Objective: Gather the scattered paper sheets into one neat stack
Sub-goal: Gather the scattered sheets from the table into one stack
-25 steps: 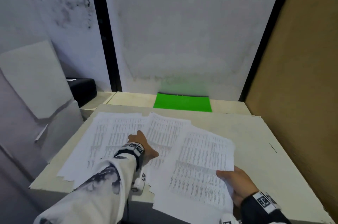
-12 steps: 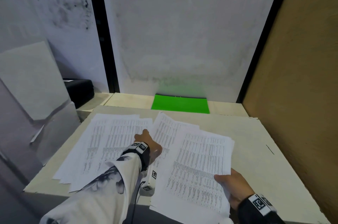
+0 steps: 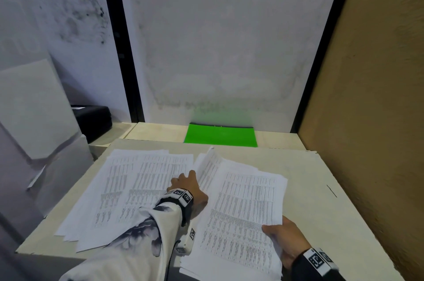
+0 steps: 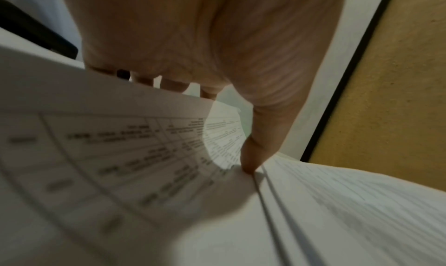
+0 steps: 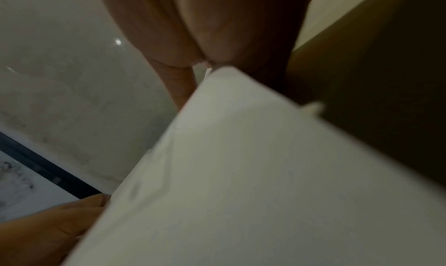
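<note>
Several printed sheets point(image 3: 128, 189) lie fanned over the left half of the pale table point(image 3: 321, 200). My left hand point(image 3: 188, 185) is at their right edge and pinches one sheet point(image 3: 207, 166), whose far corner curls up against the right bundle. In the left wrist view the thumb point(image 4: 251, 161) presses on top of that sheet point(image 4: 108, 155) and the fingers point(image 4: 169, 83) go beneath it. My right hand point(image 3: 282, 237) grips the near right corner of a bundle of sheets point(image 3: 245, 212), thumb on top. In the right wrist view the bundle point(image 5: 241, 174) fills most of the picture.
A green folder point(image 3: 220, 137) lies flat at the back by the wall. A black case point(image 3: 94, 120) sits at the back left. A white panel point(image 3: 34, 108) leans at the left, and a brown board point(image 3: 378, 120) walls off the right side.
My left hand has slid to the right across the fanned sheets and lifted one sheet's edge towards the bundle. The right hand has kept hold of the bundle in nearly the same place.
</note>
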The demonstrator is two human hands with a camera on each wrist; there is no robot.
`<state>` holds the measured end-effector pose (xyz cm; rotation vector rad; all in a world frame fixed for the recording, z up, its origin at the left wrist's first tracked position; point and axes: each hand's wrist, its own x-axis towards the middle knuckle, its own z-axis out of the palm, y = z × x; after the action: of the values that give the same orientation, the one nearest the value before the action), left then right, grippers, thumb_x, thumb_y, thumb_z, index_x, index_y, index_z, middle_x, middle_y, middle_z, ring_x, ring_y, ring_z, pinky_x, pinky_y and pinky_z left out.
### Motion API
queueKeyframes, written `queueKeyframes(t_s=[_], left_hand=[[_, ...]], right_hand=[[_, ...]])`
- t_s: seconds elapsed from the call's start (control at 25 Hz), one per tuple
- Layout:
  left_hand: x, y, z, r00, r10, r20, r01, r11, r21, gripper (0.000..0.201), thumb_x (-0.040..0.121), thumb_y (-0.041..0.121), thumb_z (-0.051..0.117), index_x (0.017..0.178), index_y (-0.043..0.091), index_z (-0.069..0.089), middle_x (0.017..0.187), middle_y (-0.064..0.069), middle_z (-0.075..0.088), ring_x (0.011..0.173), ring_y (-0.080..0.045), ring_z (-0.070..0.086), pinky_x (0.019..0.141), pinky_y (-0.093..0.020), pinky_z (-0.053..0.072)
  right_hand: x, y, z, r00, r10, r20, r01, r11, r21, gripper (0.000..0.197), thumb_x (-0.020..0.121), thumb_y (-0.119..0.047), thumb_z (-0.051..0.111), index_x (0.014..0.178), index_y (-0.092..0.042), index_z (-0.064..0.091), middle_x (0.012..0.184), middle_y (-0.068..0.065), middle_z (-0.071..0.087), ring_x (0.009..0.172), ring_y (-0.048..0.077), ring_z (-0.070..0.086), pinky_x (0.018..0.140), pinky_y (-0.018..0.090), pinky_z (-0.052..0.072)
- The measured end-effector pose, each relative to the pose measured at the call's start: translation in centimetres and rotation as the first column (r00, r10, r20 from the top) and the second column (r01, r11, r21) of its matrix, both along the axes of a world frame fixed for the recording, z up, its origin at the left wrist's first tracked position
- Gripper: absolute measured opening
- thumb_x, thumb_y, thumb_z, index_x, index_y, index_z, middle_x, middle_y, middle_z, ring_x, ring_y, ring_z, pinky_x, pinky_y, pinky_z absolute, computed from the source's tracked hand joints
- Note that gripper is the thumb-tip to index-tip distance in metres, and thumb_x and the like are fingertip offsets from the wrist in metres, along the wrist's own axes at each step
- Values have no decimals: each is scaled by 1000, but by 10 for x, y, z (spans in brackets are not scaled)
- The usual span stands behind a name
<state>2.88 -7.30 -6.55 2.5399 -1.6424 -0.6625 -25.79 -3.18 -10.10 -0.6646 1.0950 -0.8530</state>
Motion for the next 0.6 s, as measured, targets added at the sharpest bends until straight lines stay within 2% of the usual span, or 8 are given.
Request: queueKeyframes(t_s=[0.08, 0.12, 0.24, 0.32, 0.4, 0.48, 0.56, 0.6], left_hand=[[1, -4, -2, 999, -43, 26, 43, 999, -11, 70, 69, 38, 73, 127, 21, 36, 128, -11, 51, 123, -36, 46, 96, -53, 50], [0, -5, -2, 998, -57, 40, 58, 998, -20, 69, 70, 35, 74, 126, 20, 36, 126, -11, 52, 120, -36, 48, 94, -52, 51], [-3, -14, -1, 999, -44, -15, 44, 999, -26, 62, 75, 26, 73, 125, 18, 37, 123, -15, 49, 112, -39, 57, 90, -49, 54], [1, -19, 3, 991, -53, -121, 46, 997, -60, 54, 77, 16, 71, 122, 16, 41, 115, -14, 54, 100, -38, 63, 86, -46, 56], [11, -19, 14, 976, -113, -184, 82, 982, -167, 45, 75, 7, 69, 113, 18, 48, 102, -11, 63, 94, -35, 66, 79, -40, 56], [24, -13, 41, 970, -132, -204, 57, 940, -335, 35, 73, 3, 69, 99, 19, 53, 94, -11, 69, 91, -33, 69, 71, -34, 53], [37, -4, 87, 967, -147, -206, 23, 864, -504, 31, 74, 4, 73, 97, 18, 58, 95, -12, 71, 85, -30, 67, 71, -33, 52], [45, 1, 116, 964, -172, -201, 25, 817, -576, 32, 74, 5, 75, 98, 19, 59, 96, -11, 70, 84, -28, 65, 72, -32, 50]], right_hand=[[2, 1, 3, 1000, 10, 2, -10, 1000, -8, 54, 85, 29, 43, 131, 3, 57, 119, 20, 69, 104, 35, 66, 71, 38, 61], [3, 0, 2, 1000, 9, 2, -9, 1000, -3, 54, 86, 28, 43, 131, 3, 56, 120, 20, 69, 106, 36, 66, 71, 37, 61], [2, -1, 2, 1000, 11, 4, -11, 1000, 9, 56, 86, 28, 44, 136, 4, 55, 130, 23, 66, 116, 41, 63, 89, 46, 55], [1, 1, 5, 1000, 15, -7, -15, 1000, 7, 51, 86, 27, 45, 128, 2, 59, 119, 19, 70, 108, 36, 66, 80, 42, 59], [1, 2, 8, 1000, 12, -18, -12, 1000, -4, 48, 85, 27, 46, 122, 1, 61, 112, 17, 72, 102, 34, 68, 70, 37, 58], [1, 2, 7, 1000, 0, -30, 0, 1000, -6, 48, 83, 27, 47, 121, 2, 64, 114, 20, 73, 105, 37, 68, 76, 42, 58], [2, 3, 7, 999, -3, -54, 3, 1000, 1, 47, 84, 25, 48, 120, 1, 66, 113, 18, 76, 108, 38, 68, 84, 46, 57], [2, 4, 10, 998, 4, -68, -4, 1000, 3, 46, 85, 24, 49, 118, -1, 68, 109, 16, 79, 107, 37, 69, 82, 46, 58]])
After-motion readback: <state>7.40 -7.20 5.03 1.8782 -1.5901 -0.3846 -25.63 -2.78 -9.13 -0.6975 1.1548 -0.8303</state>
